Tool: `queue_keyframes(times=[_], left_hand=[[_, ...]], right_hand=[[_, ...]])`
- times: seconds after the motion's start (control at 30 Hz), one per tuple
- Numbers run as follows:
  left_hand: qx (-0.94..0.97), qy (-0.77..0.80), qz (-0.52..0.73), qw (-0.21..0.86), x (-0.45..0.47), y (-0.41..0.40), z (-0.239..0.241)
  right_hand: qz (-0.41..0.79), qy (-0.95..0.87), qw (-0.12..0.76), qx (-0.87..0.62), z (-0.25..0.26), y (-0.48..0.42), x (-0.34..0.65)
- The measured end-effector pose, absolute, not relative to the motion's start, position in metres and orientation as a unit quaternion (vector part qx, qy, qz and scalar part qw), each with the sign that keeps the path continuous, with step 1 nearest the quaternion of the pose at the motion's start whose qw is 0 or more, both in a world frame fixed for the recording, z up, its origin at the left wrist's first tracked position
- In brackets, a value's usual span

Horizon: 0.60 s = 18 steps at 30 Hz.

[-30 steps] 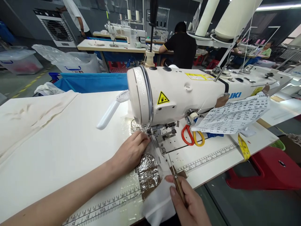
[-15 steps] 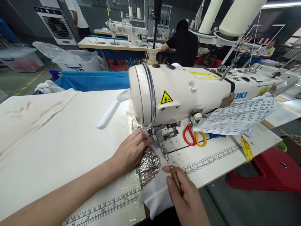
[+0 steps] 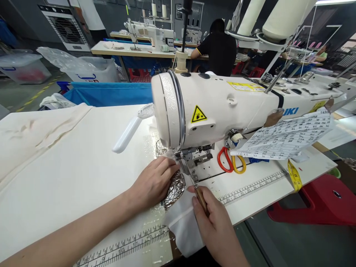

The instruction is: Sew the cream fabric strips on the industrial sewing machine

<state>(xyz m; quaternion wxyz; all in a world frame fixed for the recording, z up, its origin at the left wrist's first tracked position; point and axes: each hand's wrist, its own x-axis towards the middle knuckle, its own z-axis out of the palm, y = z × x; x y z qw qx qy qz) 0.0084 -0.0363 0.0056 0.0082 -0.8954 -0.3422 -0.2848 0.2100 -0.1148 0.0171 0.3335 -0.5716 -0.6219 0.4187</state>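
My right hand [image 3: 213, 222] is closed around the wooden handle of an awl [image 3: 201, 198]. Its thin metal tip points up to the presser foot [image 3: 181, 160] of a white sewing machine [image 3: 211, 107]. A piece of white fabric [image 3: 185, 222] runs from the foot down over the table's front edge, beside the awl. My left hand [image 3: 154, 181] lies to the left of the needle area with curled fingers, pinching the fabric close to the foot. Its fingertips are partly hidden against the machine. Under the fabric is a shiny metallic patch [image 3: 175, 189] of the machine bed.
Red and yellow-handled scissors [image 3: 226, 160] lie right of the needle area. A printed sheet [image 3: 286, 137] hangs off the machine, with a tape measure [image 3: 294, 176] below. Cream fabric [image 3: 33, 133] covers the table's left side. A red stool [image 3: 319, 202] stands at right.
My right hand and the awl have moved slightly up and left, bringing the tip nearer the presser foot. The white fabric has shifted a little. My left hand stays nearly in place.
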Motion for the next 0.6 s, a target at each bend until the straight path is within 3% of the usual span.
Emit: queue_keyframes(times=[0.6], left_hand=[[-0.905,-0.38,-0.178,0.063,0.0106,-0.0338,0.0077]], right_hand=[[0.365,-0.687,0.32,-0.541,0.0164,-0.1077,0.2094]])
